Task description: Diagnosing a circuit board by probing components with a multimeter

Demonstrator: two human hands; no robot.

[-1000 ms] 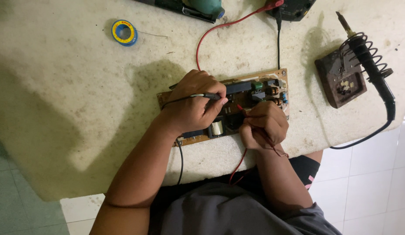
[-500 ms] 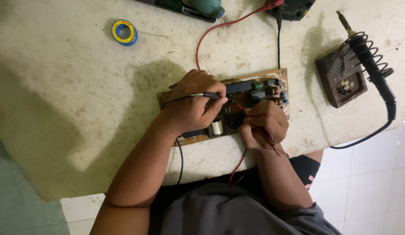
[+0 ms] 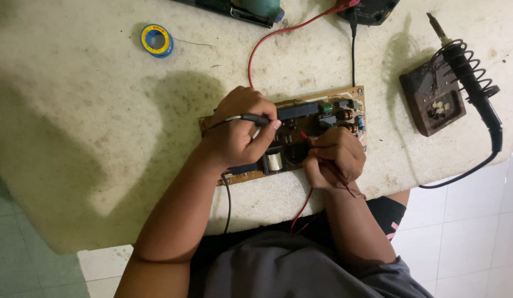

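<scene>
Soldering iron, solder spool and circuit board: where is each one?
Soldering iron [image 3: 470, 74], head view, on its dark handle inside the coil stand.
Solder spool [image 3: 156, 40], head view, on its yellow rim.
Circuit board [image 3: 339, 110], head view, on its upper right parts.

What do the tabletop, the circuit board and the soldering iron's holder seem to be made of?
Tabletop: probably stone or concrete, matte, speckled and stained. Circuit board: tan, dull, likely pressed paper laminate. Soldering iron's holder: a dark wire coil, apparently metal, on a brown, grimy block.
</scene>
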